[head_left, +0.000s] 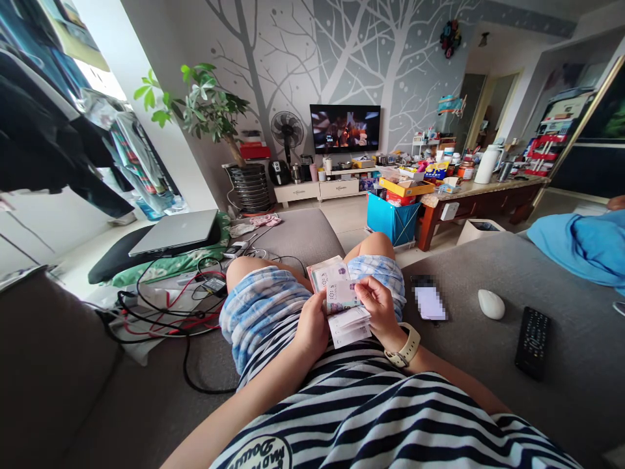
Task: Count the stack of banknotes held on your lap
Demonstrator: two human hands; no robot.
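Gripping fanned, pinkish-white rectangular paper banknotes point(340, 294) between left hand point(313, 324) and right hand point(382, 311), with long axes seemingly crosswise!

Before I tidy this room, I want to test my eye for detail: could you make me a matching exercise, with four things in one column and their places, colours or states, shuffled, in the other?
Things
1. Banknotes
2. Laptop
3. Television
4. Remote control

Places, colours or states
A. Switched on, showing a picture
B. Black, lying on the sofa
C. Held by the left hand and the right hand
D. Silver, closed

Right pairs: 1-C, 2-D, 3-A, 4-B
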